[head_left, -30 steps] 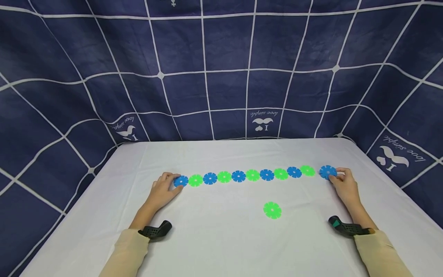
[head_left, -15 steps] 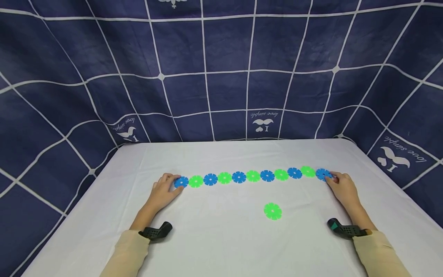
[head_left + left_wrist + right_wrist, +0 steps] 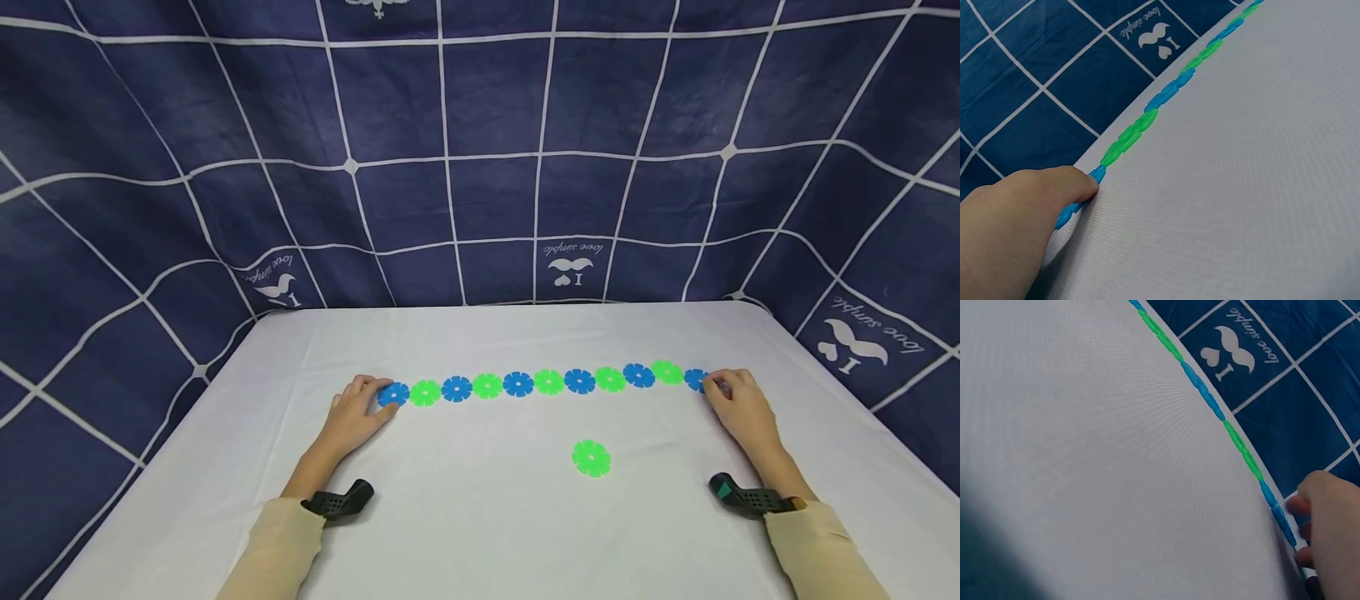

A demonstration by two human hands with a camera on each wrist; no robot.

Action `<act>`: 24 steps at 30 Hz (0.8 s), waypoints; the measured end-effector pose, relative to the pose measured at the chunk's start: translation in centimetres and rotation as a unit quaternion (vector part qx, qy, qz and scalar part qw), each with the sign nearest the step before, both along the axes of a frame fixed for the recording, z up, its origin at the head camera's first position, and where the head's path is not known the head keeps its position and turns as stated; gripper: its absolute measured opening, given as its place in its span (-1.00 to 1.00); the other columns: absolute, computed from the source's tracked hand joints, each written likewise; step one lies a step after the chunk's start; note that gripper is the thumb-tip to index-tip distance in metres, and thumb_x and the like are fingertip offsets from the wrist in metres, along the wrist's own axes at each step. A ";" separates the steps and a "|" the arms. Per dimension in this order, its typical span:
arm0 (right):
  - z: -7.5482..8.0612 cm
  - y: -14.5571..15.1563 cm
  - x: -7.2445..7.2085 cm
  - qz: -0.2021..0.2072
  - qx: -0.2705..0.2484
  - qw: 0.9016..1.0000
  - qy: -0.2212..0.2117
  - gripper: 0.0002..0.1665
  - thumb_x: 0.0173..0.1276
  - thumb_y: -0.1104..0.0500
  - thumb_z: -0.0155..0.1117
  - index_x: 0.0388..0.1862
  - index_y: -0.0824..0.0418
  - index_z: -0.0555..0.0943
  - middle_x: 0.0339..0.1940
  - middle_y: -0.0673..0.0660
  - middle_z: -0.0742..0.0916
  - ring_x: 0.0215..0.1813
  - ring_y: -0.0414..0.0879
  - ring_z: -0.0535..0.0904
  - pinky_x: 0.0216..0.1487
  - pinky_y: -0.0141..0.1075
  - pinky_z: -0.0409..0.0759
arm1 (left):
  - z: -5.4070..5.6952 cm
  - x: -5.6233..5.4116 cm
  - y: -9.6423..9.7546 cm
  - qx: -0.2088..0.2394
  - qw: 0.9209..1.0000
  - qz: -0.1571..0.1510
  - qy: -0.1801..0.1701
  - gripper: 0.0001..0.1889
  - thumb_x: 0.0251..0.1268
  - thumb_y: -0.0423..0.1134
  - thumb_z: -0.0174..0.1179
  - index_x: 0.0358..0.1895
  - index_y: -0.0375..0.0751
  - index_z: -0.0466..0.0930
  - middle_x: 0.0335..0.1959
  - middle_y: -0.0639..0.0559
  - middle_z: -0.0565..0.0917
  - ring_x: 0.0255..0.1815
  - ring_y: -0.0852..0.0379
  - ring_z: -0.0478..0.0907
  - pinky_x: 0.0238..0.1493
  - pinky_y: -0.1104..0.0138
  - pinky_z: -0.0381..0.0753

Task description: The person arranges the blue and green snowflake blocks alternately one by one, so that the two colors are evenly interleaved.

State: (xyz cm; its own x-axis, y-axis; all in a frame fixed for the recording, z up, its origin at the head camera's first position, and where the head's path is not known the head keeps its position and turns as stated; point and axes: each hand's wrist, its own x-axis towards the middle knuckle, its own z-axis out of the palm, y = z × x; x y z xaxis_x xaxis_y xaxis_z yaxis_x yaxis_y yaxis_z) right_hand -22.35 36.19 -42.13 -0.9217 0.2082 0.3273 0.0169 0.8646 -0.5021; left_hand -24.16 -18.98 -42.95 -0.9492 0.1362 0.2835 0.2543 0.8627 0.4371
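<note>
A row of notched plastic snowflake discs, blue and green by turns, crosses the white table in the head view. At its left end my left hand (image 3: 354,418) holds a blue snowflake disc (image 3: 393,395), thumb at the near edge and fingers at the far edge. The right-end blue disc (image 3: 694,380) lies against a green disc (image 3: 667,372). My right hand (image 3: 744,412) has curled fingers on its right side, hiding part of it. In the right wrist view this blue disc (image 3: 1277,512) lies flat, the fingers right beside it.
A loose green disc (image 3: 592,458) lies nearer me, in front of the row. White cloth covers the table (image 3: 480,517). Behind and at the sides hangs a dark blue curtain (image 3: 487,200) with white lines.
My right hand has brought the blue disc leftward, from a gap at the row's end to against the last green disc. Its fingers now cover more of the disc. The left hand stays put.
</note>
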 end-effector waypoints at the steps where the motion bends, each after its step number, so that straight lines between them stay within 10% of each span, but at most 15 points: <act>1: 0.0 0.0 0.0 0.004 0.011 1.000 -0.007 -0.53 0.40 0.03 -0.13 -0.06 0.41 0.48 -0.01 0.42 0.44 -0.07 0.28 0.41 -0.11 0.14 0.34 | 0.0 -0.1 0.0 0.002 1.000 0.000 -0.008 -0.46 0.17 0.02 0.09 0.15 -0.24 0.41 0.04 -0.25 0.40 0.08 -0.21 0.35 -0.05 0.03 0.18; 24: -0.5 0.3 0.1 0.071 0.116 0.990 -0.049 -0.50 0.43 0.09 -0.23 0.26 0.28 0.30 0.21 0.42 0.32 0.07 0.41 0.24 -0.09 0.20 0.20 | 0.1 -0.2 0.0 -0.007 0.999 0.005 -0.038 -0.46 0.18 0.01 0.09 0.18 -0.21 0.38 0.09 -0.24 0.38 0.13 -0.20 0.32 0.01 0.02 0.17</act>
State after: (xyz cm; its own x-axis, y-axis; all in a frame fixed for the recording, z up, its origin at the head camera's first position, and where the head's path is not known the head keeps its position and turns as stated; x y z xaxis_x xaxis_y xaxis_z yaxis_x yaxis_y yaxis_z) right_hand -22.21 36.46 -42.67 -0.9660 0.0047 0.2585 -0.0735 0.9536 -0.2920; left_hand -24.34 -18.93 -42.87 -0.9693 0.1304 0.2083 0.2125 0.8708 0.4434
